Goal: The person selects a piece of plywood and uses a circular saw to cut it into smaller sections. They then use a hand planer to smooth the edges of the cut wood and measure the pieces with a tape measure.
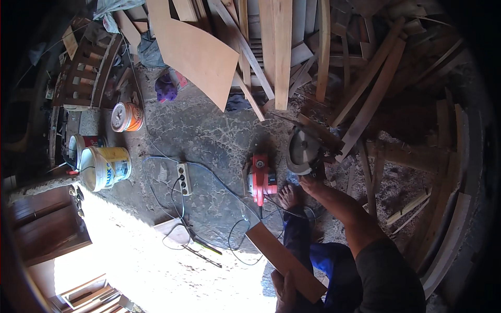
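My left hand [283, 292], low in the picture, holds a reddish-brown rectangular board [286, 261] slanting over my dark blue trousers. My right arm stretches up to a circular saw [302, 148] with a round metal blade and guard, and my right hand [309, 183] grips its lower part; the fingertips are partly hidden. Left of it a red power planer [259, 178] lies on the concrete floor, close beside my bare foot [288, 196], with dark cable looped below it.
A white socket strip [184, 179], cables, paint buckets [104, 169] and an orange-labelled tub [127, 117] lie to the left. Plywood [193, 57], leaning planks [282, 62] and timber offcuts [412, 156] crowd the back and right. A slatted wooden piece [83, 73] stands upper left.
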